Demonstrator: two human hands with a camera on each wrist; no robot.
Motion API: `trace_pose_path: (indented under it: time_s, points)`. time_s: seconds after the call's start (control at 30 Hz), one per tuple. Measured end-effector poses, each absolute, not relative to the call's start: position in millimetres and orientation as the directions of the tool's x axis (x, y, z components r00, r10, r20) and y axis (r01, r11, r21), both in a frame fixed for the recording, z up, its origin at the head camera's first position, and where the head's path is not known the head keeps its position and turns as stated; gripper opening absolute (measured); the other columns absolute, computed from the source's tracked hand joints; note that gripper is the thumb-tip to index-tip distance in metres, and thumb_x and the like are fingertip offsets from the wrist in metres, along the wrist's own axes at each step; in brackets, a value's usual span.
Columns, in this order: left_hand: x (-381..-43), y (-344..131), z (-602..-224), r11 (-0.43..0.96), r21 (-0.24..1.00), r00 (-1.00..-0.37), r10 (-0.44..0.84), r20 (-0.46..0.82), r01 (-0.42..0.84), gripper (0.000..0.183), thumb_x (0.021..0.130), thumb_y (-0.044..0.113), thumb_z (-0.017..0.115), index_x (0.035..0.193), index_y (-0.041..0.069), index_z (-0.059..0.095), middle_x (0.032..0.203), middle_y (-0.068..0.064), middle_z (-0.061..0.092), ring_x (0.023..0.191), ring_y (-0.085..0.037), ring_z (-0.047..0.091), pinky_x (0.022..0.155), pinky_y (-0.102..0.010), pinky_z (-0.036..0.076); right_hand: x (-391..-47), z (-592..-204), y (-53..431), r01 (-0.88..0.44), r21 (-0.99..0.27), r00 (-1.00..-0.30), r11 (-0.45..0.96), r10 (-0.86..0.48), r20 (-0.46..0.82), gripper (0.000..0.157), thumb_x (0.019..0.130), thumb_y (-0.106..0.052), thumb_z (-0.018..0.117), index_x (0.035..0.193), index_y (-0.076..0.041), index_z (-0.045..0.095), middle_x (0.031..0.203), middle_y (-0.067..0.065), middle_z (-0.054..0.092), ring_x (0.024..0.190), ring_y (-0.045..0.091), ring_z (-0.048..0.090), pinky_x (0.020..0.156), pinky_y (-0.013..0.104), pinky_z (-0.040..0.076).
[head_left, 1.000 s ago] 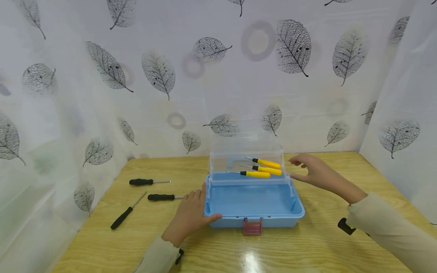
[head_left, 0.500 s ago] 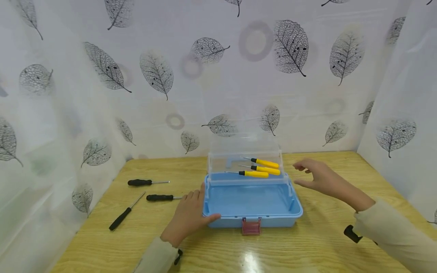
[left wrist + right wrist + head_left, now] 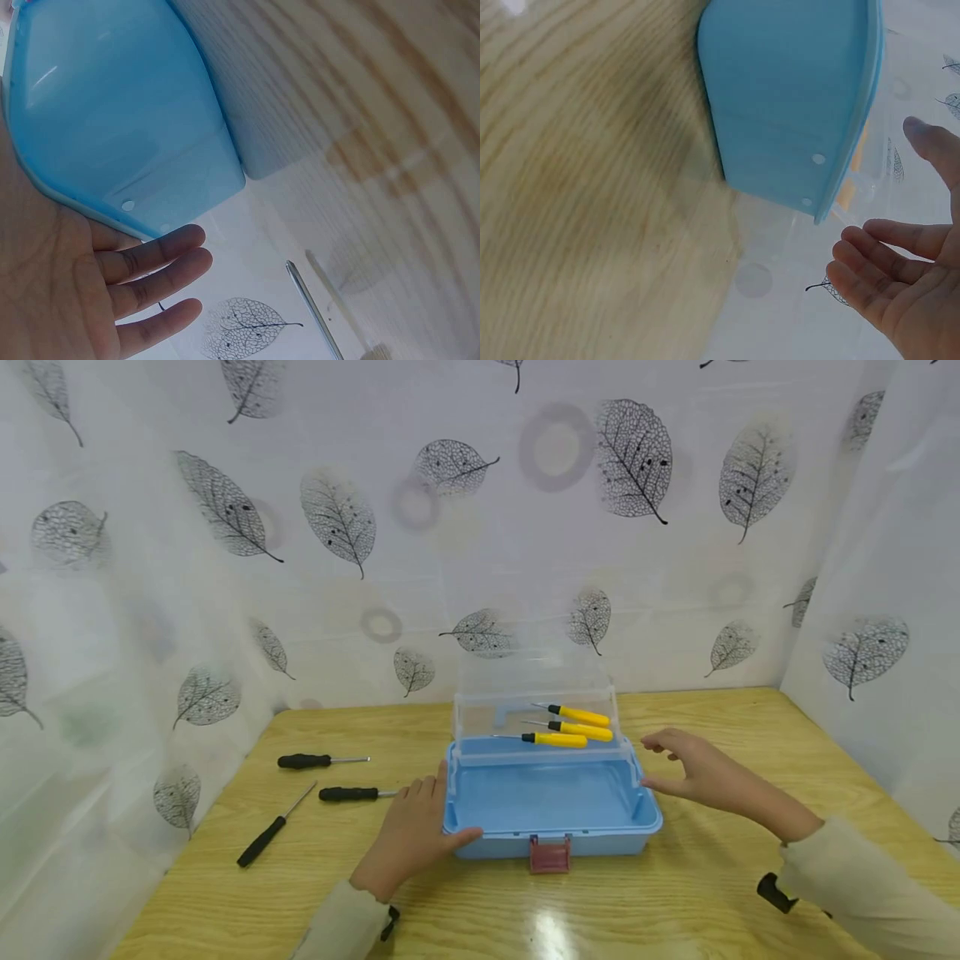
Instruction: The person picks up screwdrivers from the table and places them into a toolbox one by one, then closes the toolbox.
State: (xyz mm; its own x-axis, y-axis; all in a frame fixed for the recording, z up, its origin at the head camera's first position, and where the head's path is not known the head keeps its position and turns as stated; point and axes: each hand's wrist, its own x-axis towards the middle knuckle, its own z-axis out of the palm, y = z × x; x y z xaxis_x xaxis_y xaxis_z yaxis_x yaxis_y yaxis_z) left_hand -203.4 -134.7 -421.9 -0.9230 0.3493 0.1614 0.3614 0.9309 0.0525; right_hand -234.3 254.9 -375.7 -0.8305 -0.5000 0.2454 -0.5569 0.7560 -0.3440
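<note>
A blue plastic toolbox [image 3: 555, 802] stands on the table with its clear lid [image 3: 534, 672] raised. Three yellow-handled screwdrivers [image 3: 581, 731] lie on the clear inner tray [image 3: 480, 727] at the back of the box. At the left end, my left hand [image 3: 411, 827] rests against the rim, thumb over the front corner; in the left wrist view its fingers [image 3: 161, 281] are extended. My right hand [image 3: 693, 768] hovers beside the right end, fingers and thumb spread apart with nothing between them. In the right wrist view its thumb [image 3: 934, 150] is near the rim.
Three black-handled screwdrivers [image 3: 303, 762] lie on the wooden table [image 3: 615, 910] left of the box, one with its tip hidden behind my left hand. A red latch [image 3: 550, 856] hangs at the box front. A leaf-patterned curtain [image 3: 480, 543] encloses the back and sides.
My right hand has drawn away from the tray's right end and come down nearer to me. The left hand stays on the rim, and the screwdrivers lie as before.
</note>
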Motion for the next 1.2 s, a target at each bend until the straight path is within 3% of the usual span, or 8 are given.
trace_pose_path:
  time_s: [0.2,0.53,0.93,1.2]
  points:
    - [-204,-135,-422,0.931,0.052,-0.922,0.347,0.171,0.361,0.108,0.077,0.073,0.053,0.147,-0.004,0.023,0.125,-0.021,0.057,0.114,-0.033,0.056,0.094,-0.047,0.047,-231,-385,252,-0.535,-0.378,-0.843,0.756,-0.505,0.183,0.068,0.082,-0.038,0.071,0.127,0.008,0.05,0.119,0.022,0.055,0.103,0.036,0.058,0.08,0.046,0.052]
    - [-204,-135,-422,0.932,0.039,-0.921,0.35,0.169,0.361,0.109,0.077,0.074,0.052,0.147,-0.004,0.023,0.125,-0.02,0.057,0.114,-0.033,0.056,0.094,-0.046,0.047,-226,-398,247,-0.494,-0.387,-0.866,0.779,-0.48,0.14,0.08,0.084,-0.042,0.068,0.136,0.011,0.039,0.127,0.024,0.047,0.113,0.039,0.052,0.088,0.05,0.05]
    - [-204,-134,-423,0.934,0.04,-0.925,0.345,0.16,0.355,0.109,0.076,0.074,0.052,0.147,-0.004,0.022,0.126,-0.02,0.056,0.115,-0.033,0.055,0.095,-0.046,0.046,-218,-405,239,-0.462,-0.328,-0.885,0.824,-0.453,0.109,0.099,0.081,-0.056,0.064,0.142,0.012,0.025,0.136,0.032,0.038,0.12,0.046,0.046,0.093,0.056,0.045]
    - [-204,-134,-422,0.934,0.042,-0.926,0.345,0.154,0.356,0.109,0.077,0.073,0.054,0.147,-0.004,0.022,0.126,-0.021,0.056,0.115,-0.034,0.055,0.095,-0.047,0.046,-216,-404,236,-0.484,-0.246,-0.875,0.84,-0.466,0.128,0.107,0.075,-0.061,0.067,0.139,0.017,0.028,0.137,0.035,0.037,0.122,0.049,0.043,0.093,0.058,0.044]
